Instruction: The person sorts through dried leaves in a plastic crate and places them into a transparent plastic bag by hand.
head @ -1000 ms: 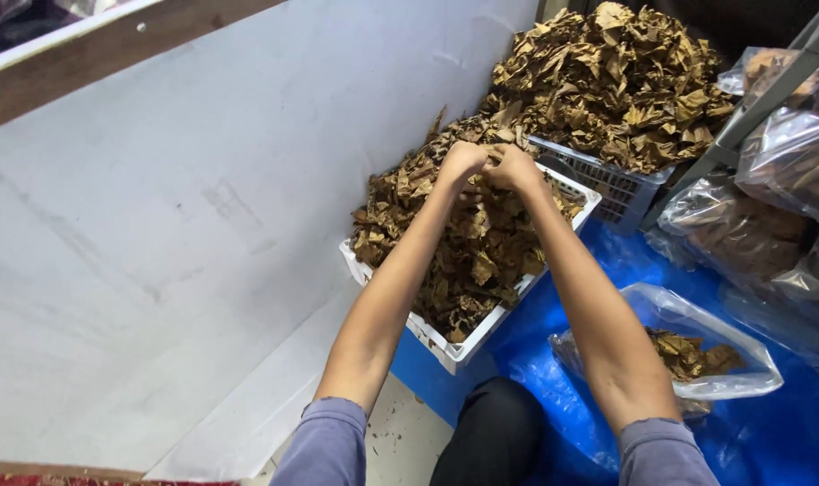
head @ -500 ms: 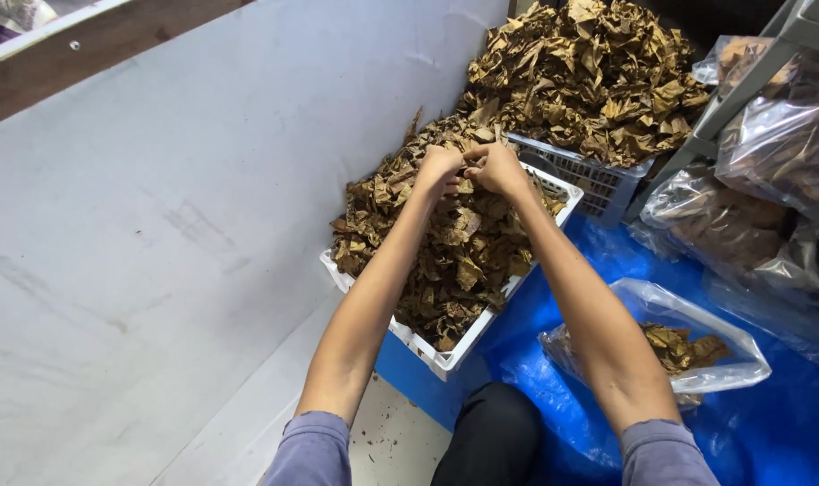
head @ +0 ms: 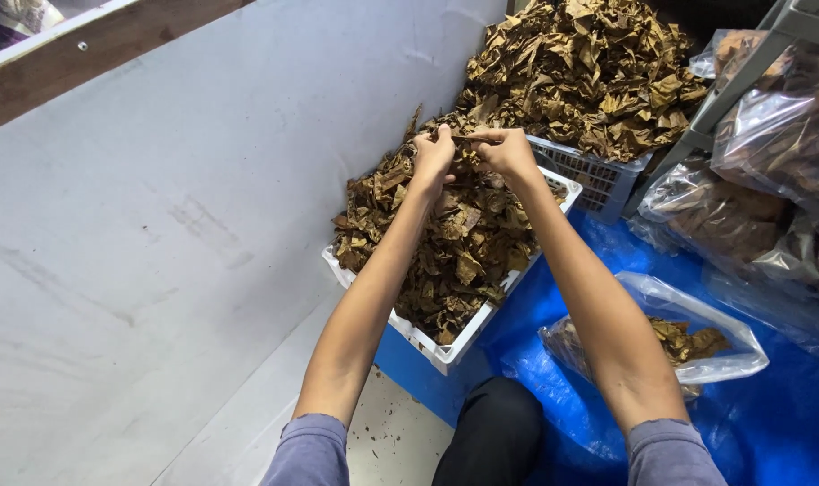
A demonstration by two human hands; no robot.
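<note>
Both arms reach forward over a white plastic crate (head: 445,353) heaped with dry brown leaves (head: 454,243). My left hand (head: 433,155) and my right hand (head: 504,151) are raised close together above the far end of the heap. Between them they pinch one dry leaf (head: 468,138) by its edges. Behind the crate, a second slatted crate (head: 589,175) carries a taller pile of the same leaves (head: 580,72).
A grey wall (head: 157,225) runs along the left. A blue tarp (head: 769,423) covers the floor at right, with an open clear bag of leaves (head: 688,337) on it. Filled clear bags (head: 769,171) and a grey metal frame (head: 733,81) stand at far right. My dark-clothed knee (head: 495,432) is below.
My hands have lifted slightly off the heap and drawn a leaf up between them. The camera view has shifted a little nearer and to the right.
</note>
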